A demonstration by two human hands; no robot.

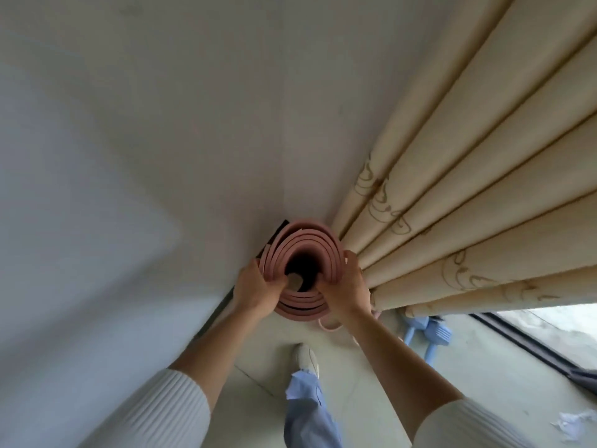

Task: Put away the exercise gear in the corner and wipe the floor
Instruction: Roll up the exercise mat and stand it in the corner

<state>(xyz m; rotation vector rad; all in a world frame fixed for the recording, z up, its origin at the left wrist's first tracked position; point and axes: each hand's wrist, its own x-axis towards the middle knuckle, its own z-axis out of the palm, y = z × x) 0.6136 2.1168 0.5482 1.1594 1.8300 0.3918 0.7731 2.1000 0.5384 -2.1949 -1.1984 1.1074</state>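
The rolled mat (308,239) is standing in the corner, touching the curtain (452,189). The left hand (256,287) and right hand (347,286) are gripping its rim.

2 arms extended forward, forearms bare, entering from 7 and 5 o'clock. Left hand (258,287) grips the rolled mat (310,242) at its 9 o'clock rim, fingers curled inside. Right hand (347,287) grips the 3 o'clock rim likewise.

The curtain (452,195) is partly hiding the blue dumbbells (434,333), and the right edge is cutting off the crumpled paper (573,425).
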